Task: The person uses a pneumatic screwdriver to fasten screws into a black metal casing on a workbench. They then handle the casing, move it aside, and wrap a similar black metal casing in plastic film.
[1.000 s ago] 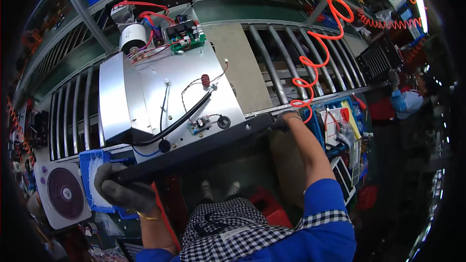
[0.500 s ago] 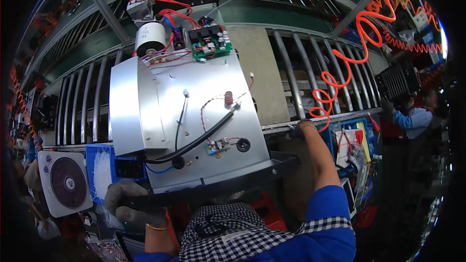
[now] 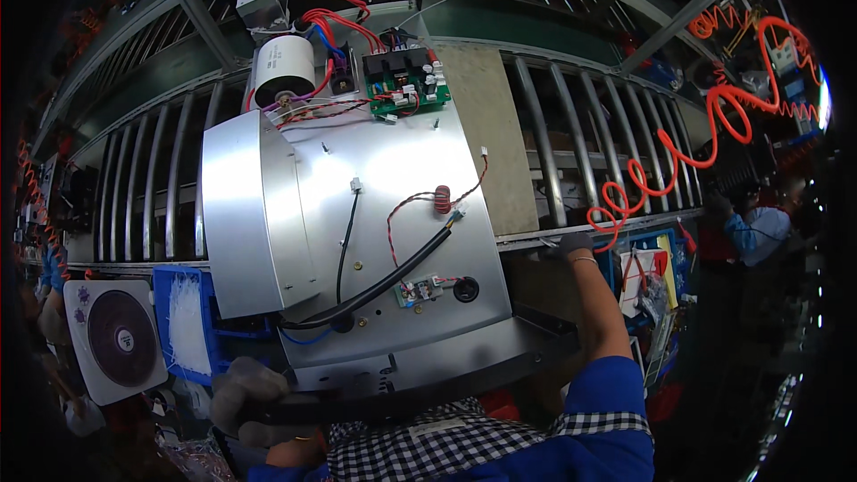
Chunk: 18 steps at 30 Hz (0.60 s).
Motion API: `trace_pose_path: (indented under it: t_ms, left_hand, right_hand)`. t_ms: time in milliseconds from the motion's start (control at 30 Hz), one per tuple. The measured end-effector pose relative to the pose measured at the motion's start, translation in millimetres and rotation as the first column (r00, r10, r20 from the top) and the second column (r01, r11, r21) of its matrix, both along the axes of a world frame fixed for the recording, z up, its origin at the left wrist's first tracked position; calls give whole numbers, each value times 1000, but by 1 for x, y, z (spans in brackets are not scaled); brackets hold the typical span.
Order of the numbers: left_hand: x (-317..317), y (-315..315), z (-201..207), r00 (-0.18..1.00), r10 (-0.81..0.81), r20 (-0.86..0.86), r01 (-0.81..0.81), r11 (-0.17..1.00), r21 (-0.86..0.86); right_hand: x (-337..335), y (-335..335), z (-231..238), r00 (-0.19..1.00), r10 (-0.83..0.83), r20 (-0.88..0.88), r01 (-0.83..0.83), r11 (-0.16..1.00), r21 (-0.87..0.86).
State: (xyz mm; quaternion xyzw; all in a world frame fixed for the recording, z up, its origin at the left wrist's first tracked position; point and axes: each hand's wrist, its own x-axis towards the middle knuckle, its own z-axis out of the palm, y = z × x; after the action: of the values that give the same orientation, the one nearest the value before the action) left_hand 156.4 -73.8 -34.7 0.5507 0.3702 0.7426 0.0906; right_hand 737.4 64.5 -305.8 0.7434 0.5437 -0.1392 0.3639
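Dim workshop clutter surrounds us on every side. Nearest, we see a checked apron (image 3: 402, 448) with a black front panel (image 3: 464, 382) crossing in front of it. Our left hand (image 3: 250, 397), gloved in grey, is closed around that panel's left end. Beyond the panel lies the silver chassis (image 3: 384, 156), just in front of us, with a black cable (image 3: 402, 274) slanting across it. To its left are a blue tray (image 3: 211, 330) of white strips and a pale square fan (image 3: 116, 339). Our right hand (image 3: 576, 242) is bent near the conveyor's edge; whether it grips anything, we cannot tell. A blue bin (image 3: 610, 270) of mixed parts sits beside it, and an orange coiled hose (image 3: 698, 164) dangles near its fingers. Farther off, a white cylinder (image 3: 286, 64) and a green circuit board (image 3: 411, 103) crowd the chassis's far end, between the rollers (image 3: 539, 143) on either side. At far right we make out another person's sleeve (image 3: 748, 230).
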Motion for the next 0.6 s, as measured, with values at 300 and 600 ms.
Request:
trace_pose_path:
  t_ms: [300, 600]
  left_hand:
    - [-3, 1, 6, 992, -9, -129, 2, 999, -54]
    - [1, 19, 30, 973, -161, -162, 162, 987, -6]
  right_hand:
    - [-38, -35, 41, 980, 188, -57, -142, 880, 452]
    - [-230, -77, 184, 36, 410, -911, 835, 488, 253]
